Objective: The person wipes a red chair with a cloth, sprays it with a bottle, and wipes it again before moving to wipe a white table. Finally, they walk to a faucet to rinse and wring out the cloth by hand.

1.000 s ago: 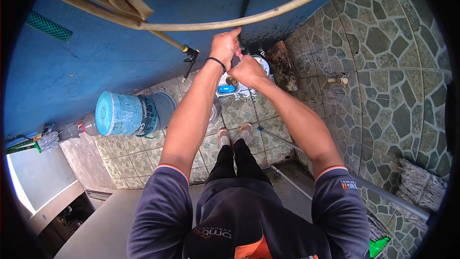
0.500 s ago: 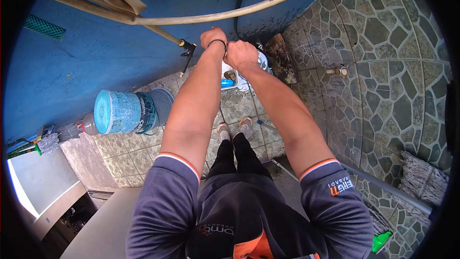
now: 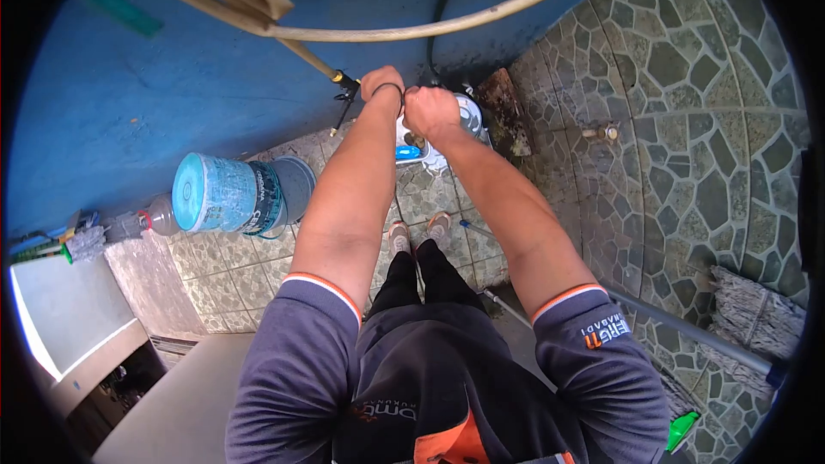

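Observation:
Both arms stretch out in front of me, and my fists sit close together, side by side. My left hand (image 3: 380, 84), with a dark band at its wrist, has its fingers curled in. My right hand (image 3: 432, 110) is likewise closed, its knuckles toward me. Whatever they grip, if anything, is hidden behind the fingers. Just beyond and below the hands is a white container (image 3: 414, 159) with a bright blue item (image 3: 407, 152) in it. A round white-rimmed vessel (image 3: 469, 112) stands to its right, partly covered by my right hand.
A black tap (image 3: 345, 88) with a beige hose (image 3: 369, 34) is left of my hands, by the blue wall (image 3: 189, 77). Two buckets lie or lean at left, one blue (image 3: 219, 193). A mop head (image 3: 756, 318) and grey pole (image 3: 687, 331) are at right on stone-pattern tiles.
My fists appear slightly lower in the view, still closed and together. The surroundings have shifted a little with the camera.

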`<action>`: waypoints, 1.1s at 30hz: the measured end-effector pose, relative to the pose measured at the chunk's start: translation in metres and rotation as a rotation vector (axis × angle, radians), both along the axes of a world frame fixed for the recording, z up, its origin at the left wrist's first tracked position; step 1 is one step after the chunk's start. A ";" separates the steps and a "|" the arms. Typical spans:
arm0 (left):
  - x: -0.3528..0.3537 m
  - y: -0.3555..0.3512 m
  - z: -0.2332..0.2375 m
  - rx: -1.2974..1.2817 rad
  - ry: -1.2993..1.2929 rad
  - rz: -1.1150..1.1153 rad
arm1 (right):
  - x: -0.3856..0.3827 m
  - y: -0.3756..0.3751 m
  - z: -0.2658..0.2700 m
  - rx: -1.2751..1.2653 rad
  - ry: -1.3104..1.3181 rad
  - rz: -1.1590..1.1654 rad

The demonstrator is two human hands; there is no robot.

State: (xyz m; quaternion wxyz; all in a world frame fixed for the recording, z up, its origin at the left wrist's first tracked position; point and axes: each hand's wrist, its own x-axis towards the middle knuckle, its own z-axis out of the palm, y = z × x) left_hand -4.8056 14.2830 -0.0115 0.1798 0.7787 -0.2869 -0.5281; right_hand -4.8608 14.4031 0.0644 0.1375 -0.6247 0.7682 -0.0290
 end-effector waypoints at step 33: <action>0.876 0.298 0.279 -1.212 0.221 0.687 | 0.796 0.023 0.184 0.747 -1.447 0.992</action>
